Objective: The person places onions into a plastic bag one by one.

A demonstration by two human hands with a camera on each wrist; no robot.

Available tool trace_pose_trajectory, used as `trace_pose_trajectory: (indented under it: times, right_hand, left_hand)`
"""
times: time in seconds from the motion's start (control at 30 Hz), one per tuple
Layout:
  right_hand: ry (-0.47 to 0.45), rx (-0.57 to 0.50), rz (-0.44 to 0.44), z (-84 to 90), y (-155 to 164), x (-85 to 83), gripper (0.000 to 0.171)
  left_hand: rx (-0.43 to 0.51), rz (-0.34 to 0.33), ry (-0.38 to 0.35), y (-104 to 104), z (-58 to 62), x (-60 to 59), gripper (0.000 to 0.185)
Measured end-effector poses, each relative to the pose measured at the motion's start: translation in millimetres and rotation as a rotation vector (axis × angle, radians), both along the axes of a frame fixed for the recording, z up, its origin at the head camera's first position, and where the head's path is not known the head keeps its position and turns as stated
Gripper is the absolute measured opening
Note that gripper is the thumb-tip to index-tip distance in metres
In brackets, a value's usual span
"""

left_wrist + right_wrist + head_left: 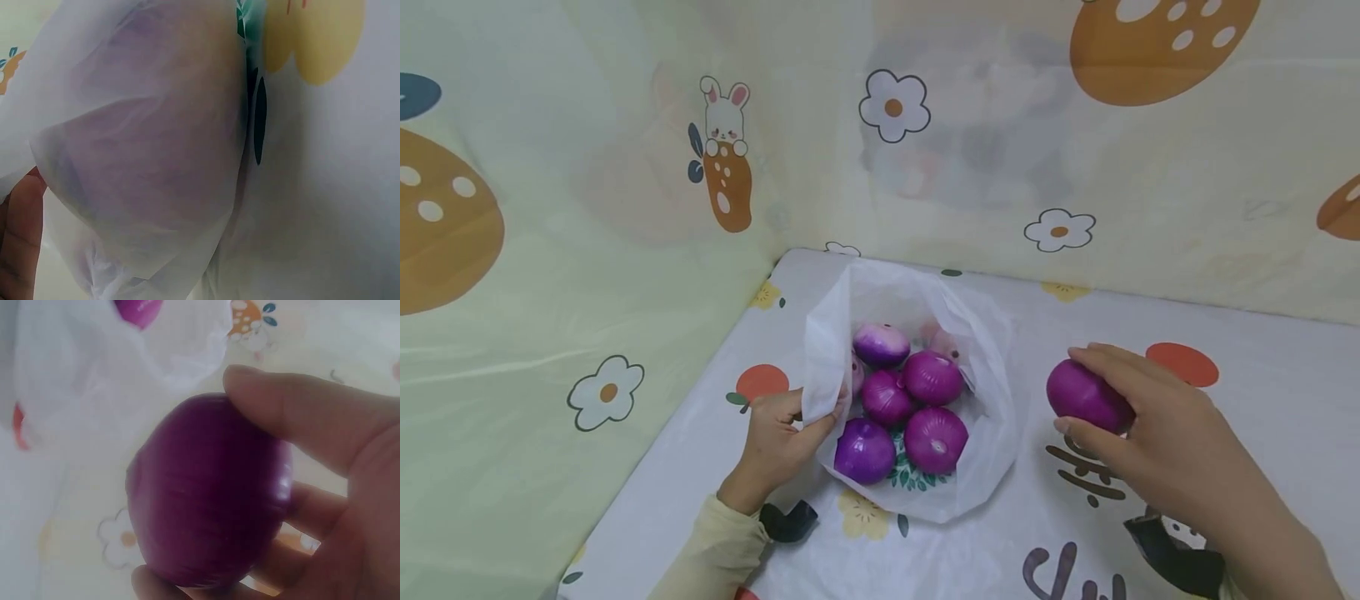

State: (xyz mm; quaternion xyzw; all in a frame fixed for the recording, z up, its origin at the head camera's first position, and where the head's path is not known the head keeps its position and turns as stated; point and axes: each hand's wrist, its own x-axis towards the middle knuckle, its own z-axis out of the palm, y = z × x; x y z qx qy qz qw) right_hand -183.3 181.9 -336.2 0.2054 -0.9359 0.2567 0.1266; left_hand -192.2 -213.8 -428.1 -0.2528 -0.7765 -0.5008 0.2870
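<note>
— Onions (910, 404), purple ones, are sitting in a white plastic bag (992, 433) that is lying open on the patterned tablecloth (1262, 392). What is the left hand (778, 437) doing?

— It is pinching the bag's left edge, thumb and fingers curled over the thin film and holding the mouth open. In the left wrist view the film is filling the frame, with a purple shape showing faintly through it.

— And the right hand (1157, 433)?

— It is gripping a loose purple onion (1086, 396) just to the right of the bag, thumb on one side and fingers wrapping the other. The right wrist view is showing that onion (209, 494) clamped between thumb and fingers, with the bag (119, 369) lying beyond it.

— Is the held onion touching the bag?

— No, it is sitting apart from it, near the bag's right rim; whether it is resting on the cloth I cannot tell.
</note>
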Motion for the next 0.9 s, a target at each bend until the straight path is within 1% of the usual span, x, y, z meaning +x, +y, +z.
trace_pose_trajectory:
  times: [0.07,0.2,0.33,0.43,0.57,0.7,0.9]
  right_hand:
    - [0.019,-0.004,0.026,4.1,-9.1,-2.5,0.074]
    - [0.016,-0.011,0.073,12.3,-28.8,-7.3,0.071]
    - [-0.077,-0.024,0.099,22.0,-51.1,-10.2,0.069]
    - [-0.106,-0.029,0.124,25.9,-67.1,-14.0,0.067]
    - [-0.078,-0.035,0.177,24.0,-85.6,-23.4,0.063]
    - [-0.082,-0.042,0.209,19.5,-102.9,-33.5,0.059]
    - [-0.072,-0.052,0.245,10.4,-128.8,-45.7,0.06]
  left_hand:
    - [-0.002,-0.005,0.002,-0.7,-0.8,-0.3,0.019]
    - [0.003,-0.023,0.011,-0.6,-0.8,-1.1,0.021]
    - [0.014,-0.041,0.017,0.1,-0.1,-1.5,0.023]
    - [0.015,-0.041,0.021,-0.1,-0.4,-1.5,0.023]
    - [0.025,-0.047,0.012,-0.1,-0.3,-1.0,0.024]
    - [0.026,-0.053,0.014,-0.1,-1.3,-1.2,0.022]
    - [0.025,-0.062,0.024,-0.6,-2.6,-1.2,0.023]
